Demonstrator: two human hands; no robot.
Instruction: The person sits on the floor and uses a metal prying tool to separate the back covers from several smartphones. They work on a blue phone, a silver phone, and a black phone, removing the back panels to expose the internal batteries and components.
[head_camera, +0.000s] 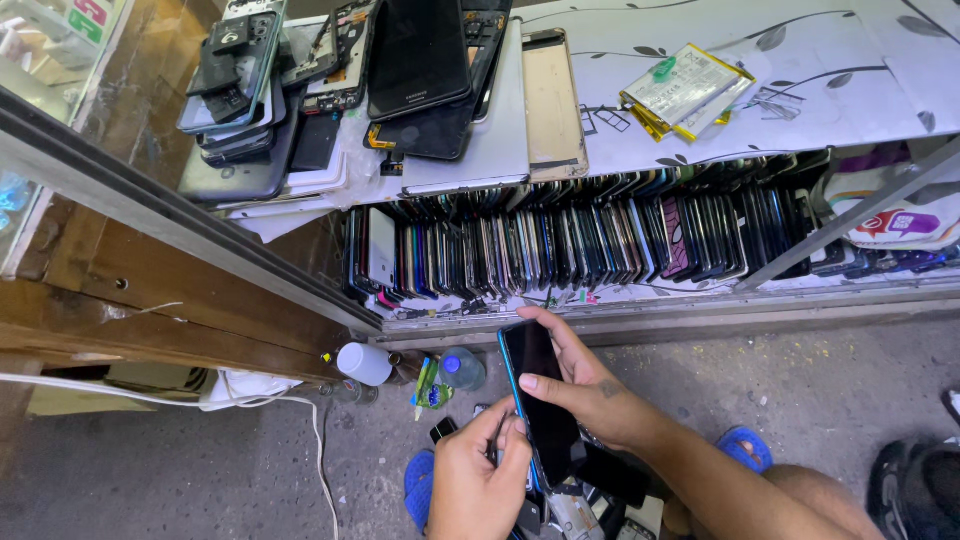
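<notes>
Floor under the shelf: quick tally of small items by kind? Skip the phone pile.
White cap-like cylinder: 1
Clear bottle with blue cap: 1
Green packet: 1
Blue sandals: 2
Total: 5

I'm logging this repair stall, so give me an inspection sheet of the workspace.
Surface: grey concrete floor, dusty.
Job's things: dark phone, screen up, tilted.
Clutter: white bottle, small clear bottle, parts by the blue sandals.
Hands: right hand grips the phone; left hand at its lower left edge.
Cables: white cable across the floor.
Surroundings: shelf of upright phone screens, stacked phones, batteries on top.
</notes>
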